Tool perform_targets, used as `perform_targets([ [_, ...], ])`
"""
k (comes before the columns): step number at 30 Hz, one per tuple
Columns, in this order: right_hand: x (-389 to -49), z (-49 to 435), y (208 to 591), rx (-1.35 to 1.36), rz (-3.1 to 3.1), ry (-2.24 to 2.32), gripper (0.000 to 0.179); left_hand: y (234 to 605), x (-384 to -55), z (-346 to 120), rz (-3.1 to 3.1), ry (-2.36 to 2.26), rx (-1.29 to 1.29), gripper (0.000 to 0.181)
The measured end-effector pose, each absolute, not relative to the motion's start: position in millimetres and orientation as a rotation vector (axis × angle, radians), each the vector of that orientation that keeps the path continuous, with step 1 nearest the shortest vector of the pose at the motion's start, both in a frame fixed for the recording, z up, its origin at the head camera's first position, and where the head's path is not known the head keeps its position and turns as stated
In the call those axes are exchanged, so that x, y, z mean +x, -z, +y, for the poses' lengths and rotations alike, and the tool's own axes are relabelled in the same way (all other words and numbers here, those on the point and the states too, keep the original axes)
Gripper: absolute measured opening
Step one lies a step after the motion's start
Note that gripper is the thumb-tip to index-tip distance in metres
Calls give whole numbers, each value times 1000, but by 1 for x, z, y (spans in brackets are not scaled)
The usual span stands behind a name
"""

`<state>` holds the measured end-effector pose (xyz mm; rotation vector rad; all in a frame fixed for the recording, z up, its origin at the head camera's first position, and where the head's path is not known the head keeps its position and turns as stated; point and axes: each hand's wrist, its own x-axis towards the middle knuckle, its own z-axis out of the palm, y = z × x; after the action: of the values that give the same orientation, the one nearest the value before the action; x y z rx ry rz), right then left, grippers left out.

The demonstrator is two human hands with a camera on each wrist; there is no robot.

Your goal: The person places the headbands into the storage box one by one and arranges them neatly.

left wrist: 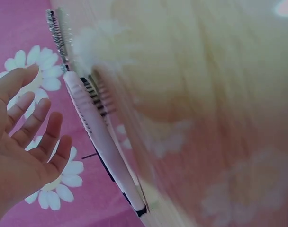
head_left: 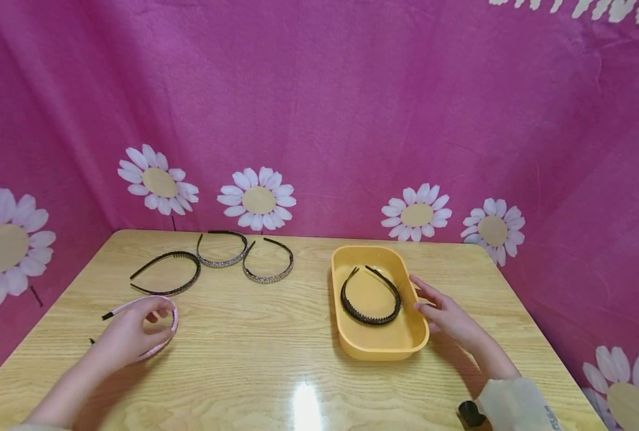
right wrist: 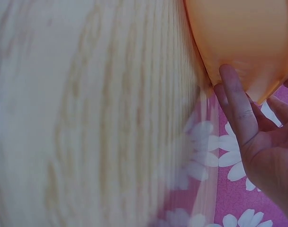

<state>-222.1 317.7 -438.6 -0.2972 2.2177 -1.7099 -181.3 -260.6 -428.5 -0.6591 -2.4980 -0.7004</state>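
My left hand [head_left: 127, 335] hovers over a pink headband [head_left: 175, 317] with black tips, its fingers loosely bent. In the left wrist view, space shows between those fingers and the pink band [left wrist: 99, 137], which lies on the table. On the right, a yellow plastic basin [head_left: 378, 354] holds a black toothed headband [head_left: 372, 321]. My right hand [head_left: 451, 317] is at the basin's right side, fingertips against its wall. The right wrist view shows the fingers [right wrist: 238, 104] nearly straight along the basin's outside [right wrist: 248, 42].
Beyond the pink band lie a black headband [head_left: 197, 275] and two sparkly headbands, one [head_left: 223, 263] near the back edge, the other [head_left: 267, 279] beside it. A small black object [head_left: 471, 413] is by the right sleeve. A pink daisy-print cloth [head_left: 319, 120] rises behind the wooden table [head_left: 254, 371].
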Motion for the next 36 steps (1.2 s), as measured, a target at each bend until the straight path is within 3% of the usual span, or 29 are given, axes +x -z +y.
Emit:
perform_targets([
  [36, -222, 317, 438, -291, 2218, 1704, 66, 440, -182, -275, -2919, 836, -612, 33],
])
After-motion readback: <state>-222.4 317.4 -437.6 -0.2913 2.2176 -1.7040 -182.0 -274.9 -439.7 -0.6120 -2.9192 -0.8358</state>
